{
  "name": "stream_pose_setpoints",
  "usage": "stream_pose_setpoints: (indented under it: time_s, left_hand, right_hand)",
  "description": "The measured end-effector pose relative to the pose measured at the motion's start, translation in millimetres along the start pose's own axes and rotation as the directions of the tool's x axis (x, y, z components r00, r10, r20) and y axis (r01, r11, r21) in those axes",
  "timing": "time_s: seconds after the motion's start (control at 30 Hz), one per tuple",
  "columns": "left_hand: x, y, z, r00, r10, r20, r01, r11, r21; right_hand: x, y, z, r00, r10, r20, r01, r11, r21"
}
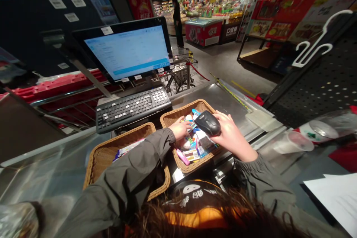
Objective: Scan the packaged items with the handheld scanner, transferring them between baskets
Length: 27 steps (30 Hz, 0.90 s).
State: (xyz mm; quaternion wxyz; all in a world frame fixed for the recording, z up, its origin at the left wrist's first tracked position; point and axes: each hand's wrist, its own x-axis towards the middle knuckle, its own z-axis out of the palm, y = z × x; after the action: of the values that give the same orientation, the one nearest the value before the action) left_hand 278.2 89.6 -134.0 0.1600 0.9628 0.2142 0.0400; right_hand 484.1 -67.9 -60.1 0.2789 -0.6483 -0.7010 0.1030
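Observation:
A black handheld barcode scanner is gripped in my right hand, its head over the right wicker basket. My left hand reaches into the same basket with its fingers curled among small packaged goods. What those fingers hold, if anything, is hidden. Several small items lie mixed in there, among them a pink one and a white-labelled pack with a barcode. Left of it stands a second wicker basket, partly covered by my left sleeve, with a purple and white packet inside.
Behind the baskets are a black keyboard and a lit monitor on the metal counter. At right lie a plastic cup, paper sheets and a white hook. A person stands farther back near a red freezer.

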Motion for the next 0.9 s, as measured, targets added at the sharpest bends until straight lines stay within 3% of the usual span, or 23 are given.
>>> stream_pose_setpoints:
  time_s: [0.1, 0.23, 0.33, 0.47, 0.57, 0.67, 0.8, 0.9]
  left_hand:
    - [-5, -5, -23.9, 0.999, 0.039, 0.002, -0.039, 0.999, 0.014]
    - [-18, -3, -78.2, 0.970, 0.002, -0.243, 0.016, 0.997, 0.072]
    - [-35, 3, -121.6, 0.896, -0.081, -0.436, 0.097, 0.995, 0.014]
    - [-59, 11, -160.5, 0.737, -0.151, -0.658, 0.117, 0.988, -0.096]
    - [-74, 14, -175.0, 0.631, -0.130, -0.765, 0.080, 0.992, -0.103]
    - [-87, 16, -182.8, 0.550, -0.121, -0.826, 0.096, 0.992, -0.082]
    - [-103, 15, -188.8, 0.466, -0.127, -0.876, 0.124, 0.989, -0.077]
    - [-115, 13, -191.6, 0.431, -0.134, -0.892, 0.124, 0.988, -0.088]
  right_hand:
    - [2, -1, -1, 0.999, 0.008, -0.041, -0.008, 1.000, -0.015]
    - [6, -8, -4, 0.987, -0.014, -0.161, 0.012, 1.000, -0.014]
    - [11, -18, -8, 0.957, -0.066, -0.283, 0.059, 0.998, -0.031]
    - [17, -42, -17, 0.906, -0.175, -0.384, 0.154, 0.984, -0.086]
    - [21, -66, -23, 0.893, -0.241, -0.380, 0.220, 0.971, -0.098]
    - [25, -87, -25, 0.887, -0.306, -0.345, 0.284, 0.952, -0.116]
    - [30, -110, -22, 0.865, -0.374, -0.334, 0.346, 0.927, -0.144]
    - [31, -122, -18, 0.854, -0.404, -0.328, 0.377, 0.915, -0.145]
